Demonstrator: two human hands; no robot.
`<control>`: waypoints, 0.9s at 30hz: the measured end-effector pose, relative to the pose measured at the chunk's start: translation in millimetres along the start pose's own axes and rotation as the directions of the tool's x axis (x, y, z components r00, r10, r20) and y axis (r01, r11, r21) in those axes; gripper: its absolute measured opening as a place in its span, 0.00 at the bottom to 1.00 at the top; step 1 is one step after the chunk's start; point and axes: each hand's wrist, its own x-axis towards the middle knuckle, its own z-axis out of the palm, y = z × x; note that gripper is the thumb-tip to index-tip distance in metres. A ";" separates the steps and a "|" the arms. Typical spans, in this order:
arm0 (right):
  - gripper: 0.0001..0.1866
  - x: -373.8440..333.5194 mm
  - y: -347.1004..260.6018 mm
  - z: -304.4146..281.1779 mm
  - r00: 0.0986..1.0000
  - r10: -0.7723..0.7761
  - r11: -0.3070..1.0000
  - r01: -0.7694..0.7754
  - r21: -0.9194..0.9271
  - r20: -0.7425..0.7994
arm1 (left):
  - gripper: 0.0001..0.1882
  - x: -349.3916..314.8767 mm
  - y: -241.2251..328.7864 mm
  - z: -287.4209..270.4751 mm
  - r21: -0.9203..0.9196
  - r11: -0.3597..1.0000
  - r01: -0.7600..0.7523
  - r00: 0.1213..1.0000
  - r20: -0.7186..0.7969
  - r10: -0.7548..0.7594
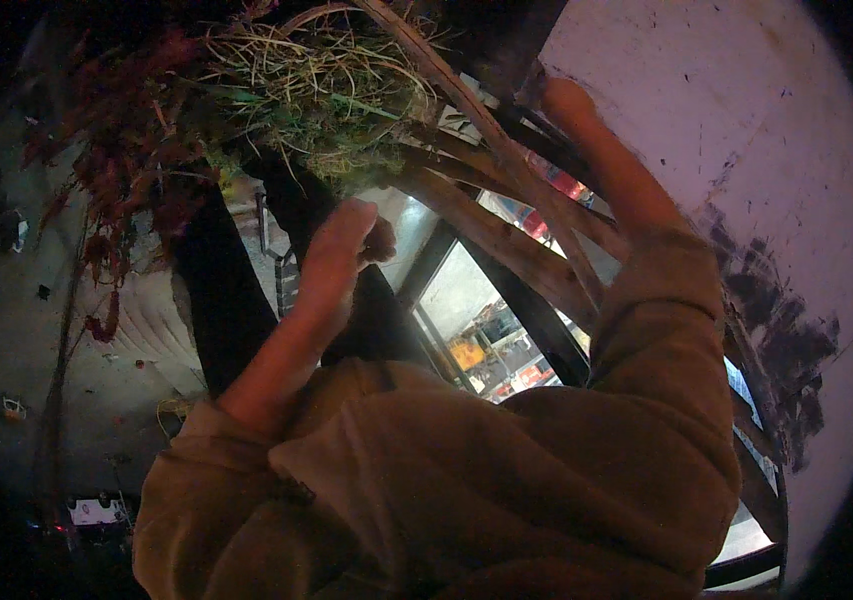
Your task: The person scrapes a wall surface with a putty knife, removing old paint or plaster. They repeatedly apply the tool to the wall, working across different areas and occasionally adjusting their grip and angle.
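1. The left hand is raised, its fingers curled together around a small dark brownish clump that shows at the fingertips. What the clump is made of cannot be told.
2. The clump sits just below a tangled mass of dry grass and green stems, which lies above the fingers and slightly to the left of them. A spray of dark red leaves hangs off the left side of that mass.
3. The right hand reaches higher and further off, up beside the slanting wooden slats. Its fingers are lost behind a slat and in blur, so I cannot tell whether they are spread or gripping.
4. The slats run with their long axis from the upper middle down to the lower right, crossing in front of a dark-framed window.
5. The left hand is the nearer one to the grass mass; the right is nearer to the slats and the pale wall.
6. Both olive-brown sleeves fill the lower picture and hide what lies below. The left edge is dim, and the small things on the ground there are hard to make out.
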 end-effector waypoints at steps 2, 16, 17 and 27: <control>0.12 -20.4 16.9 -13.3 0.999 -0.002 1.000 0.002 -0.002 0.035 | 0.15 -0.1 2.9 -5.2 -0.018 1.000 -0.020 1.000 -0.006 0.020; 0.16 -14.8 10.2 8.0 0.993 -0.001 1.000 -0.002 -0.028 -0.122 | 0.15 2.9 4.3 0.9 0.005 1.000 -0.014 0.999 0.030 0.014; 0.17 -17.2 9.4 1.7 0.995 0.010 0.998 -0.015 -0.057 -0.099 | 0.15 3.6 2.6 -5.6 -0.012 1.000 -0.019 1.000 0.012 0.019; 0.18 -50.2 13.5 -11.7 0.996 0.050 0.997 -0.054 -0.046 -0.077 | 0.15 3.9 1.8 9.3 -0.056 0.998 -0.032 0.996 0.082 0.037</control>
